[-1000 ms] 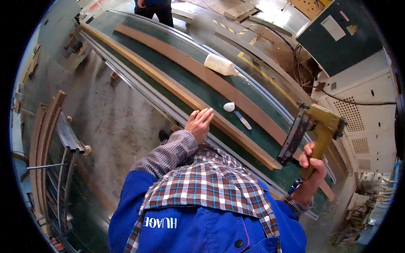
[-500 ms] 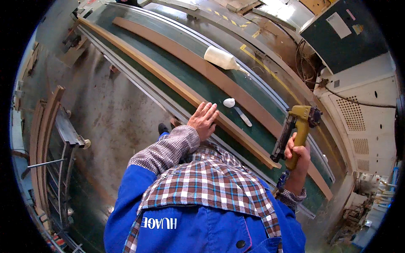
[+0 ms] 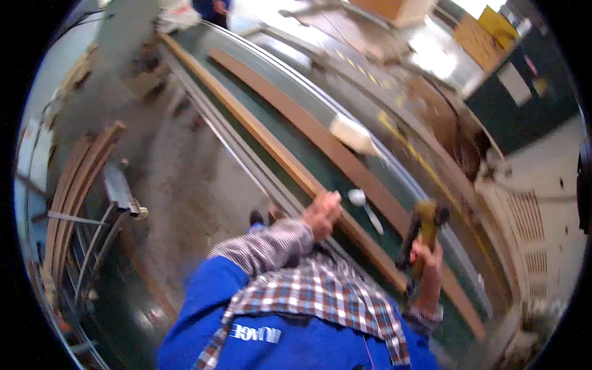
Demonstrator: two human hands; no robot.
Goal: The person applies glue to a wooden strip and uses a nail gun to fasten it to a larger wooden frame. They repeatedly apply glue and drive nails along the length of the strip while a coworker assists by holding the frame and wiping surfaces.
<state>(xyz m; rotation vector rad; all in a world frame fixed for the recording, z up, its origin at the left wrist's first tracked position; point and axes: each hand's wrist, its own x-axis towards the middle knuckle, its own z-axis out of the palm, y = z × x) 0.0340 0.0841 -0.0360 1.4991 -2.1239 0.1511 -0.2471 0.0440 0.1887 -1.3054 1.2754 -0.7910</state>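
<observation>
Wood runs the whole length of the green workbench [image 3: 290, 132]: a long brown strip [image 3: 271, 151] lies along the bench's near edge, and a second, darker strip [image 3: 320, 139] lies beyond it, farther in on the green top. The picture is smeared, so fine detail is hard to read.

The person in a blue vest and checked shirt leans over the near strip. The left hand [image 3: 322, 213] rests on top of that strip at the bench's near edge, fingers curled over it; whether it presses or actually grips I cannot tell through the blur. The right hand [image 3: 425, 254] is clenched around the handle of a yellow nail gun [image 3: 422, 231], held upright above the same strip, further along it from the left hand, its dark body hanging down toward the wood. Whether the nose touches the strip is unclear.

Between the two hands, on the green top just beyond the near strip, lies a small white spoon-like tool [image 3: 362, 203]. Farther along the bench, on the darker strip, sits a whitish block [image 3: 353, 134]. Off the bench's near side, across the grey floor, a stack of curved wooden strips [image 3: 74, 185] leans beside a metal frame [image 3: 120, 194]. At the bench's far end another person [image 3: 209, 9] in blue stands.
</observation>
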